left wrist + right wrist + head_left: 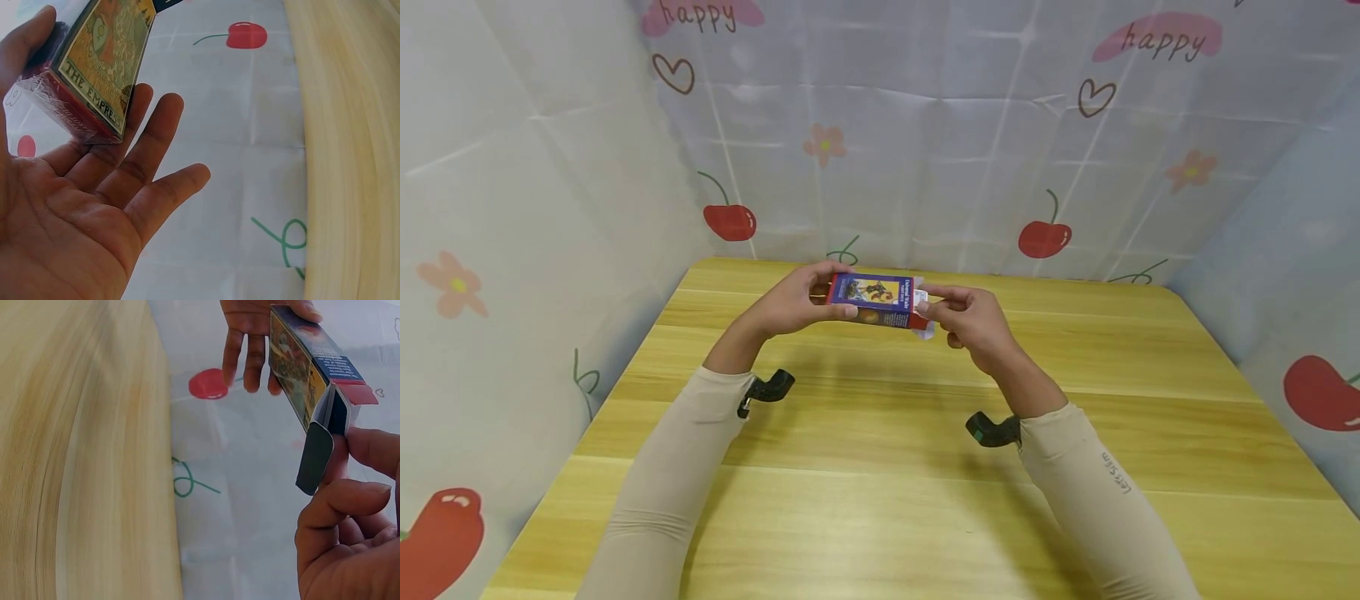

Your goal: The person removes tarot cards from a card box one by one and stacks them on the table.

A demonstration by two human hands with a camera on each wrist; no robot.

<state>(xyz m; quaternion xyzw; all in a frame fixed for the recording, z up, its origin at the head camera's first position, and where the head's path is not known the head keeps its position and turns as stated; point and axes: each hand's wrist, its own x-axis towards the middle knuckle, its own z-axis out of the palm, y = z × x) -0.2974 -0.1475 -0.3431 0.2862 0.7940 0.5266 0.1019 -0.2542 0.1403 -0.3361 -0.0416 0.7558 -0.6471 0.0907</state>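
Observation:
A tarot card box (874, 293), blue with a yellow picture on its front, is held up above the table. My left hand (796, 302) grips its left end between thumb and fingers. In the left wrist view, the box's side (103, 69) reads "THE EMPRESS", and clear wrap covers its red bottom end (69, 115). The right end is opened, with a dark flap (315, 457) and a red flap (357, 394) folded outward. There, my right hand (976, 323) pinches at the opening with thumb and index finger, beside a small white printed piece (921, 298).
Beneath my hands lies a wood-grain table (865, 500). A pale curtain (925, 158) printed with cherries, flowers and hearts stands behind it and along both sides. Black wrist mounts (771, 386) stick out from both beige sleeves (658, 483).

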